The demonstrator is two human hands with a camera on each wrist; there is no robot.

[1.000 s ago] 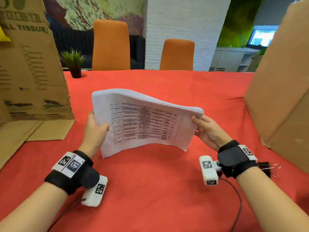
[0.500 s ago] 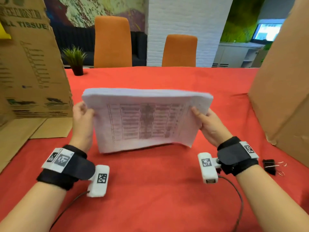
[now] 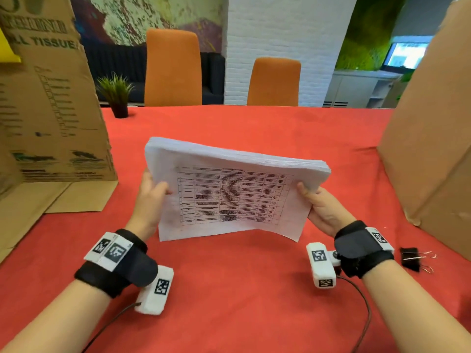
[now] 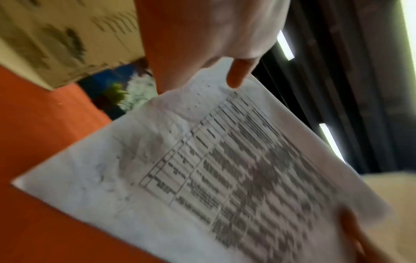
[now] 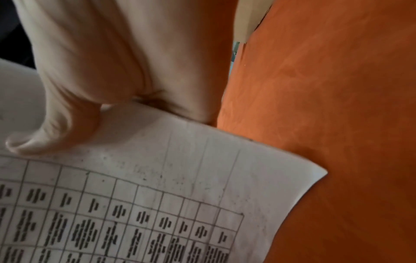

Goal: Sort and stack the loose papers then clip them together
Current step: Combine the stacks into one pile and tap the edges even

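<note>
A thick stack of white papers [image 3: 229, 194] with a printed table on the front sheet stands on its long edge on the red table [image 3: 242, 289], tilted toward me. My left hand [image 3: 153, 192] grips its left side, thumb on the front sheet. My right hand [image 3: 316, 200] grips its right side the same way. The left wrist view shows the papers [image 4: 202, 178] blurred below my left hand [image 4: 213, 53]. The right wrist view shows my right hand [image 5: 90, 89], its thumb pressing the papers [image 5: 157, 195]. Two black binder clips [image 3: 411, 258] lie by my right wrist.
A printed cardboard box [image 3: 48, 98] stands at the left with its flaps on the table. A plain cardboard box [image 3: 430, 138] stands at the right. A small potted plant [image 3: 117, 95] sits at the far left edge, and two orange chairs [image 3: 173, 70] stand behind the table.
The stack went from slanted to level and back to a slant, with its sheets now squared into a neat block. Both hands kept their grip on its sides.
</note>
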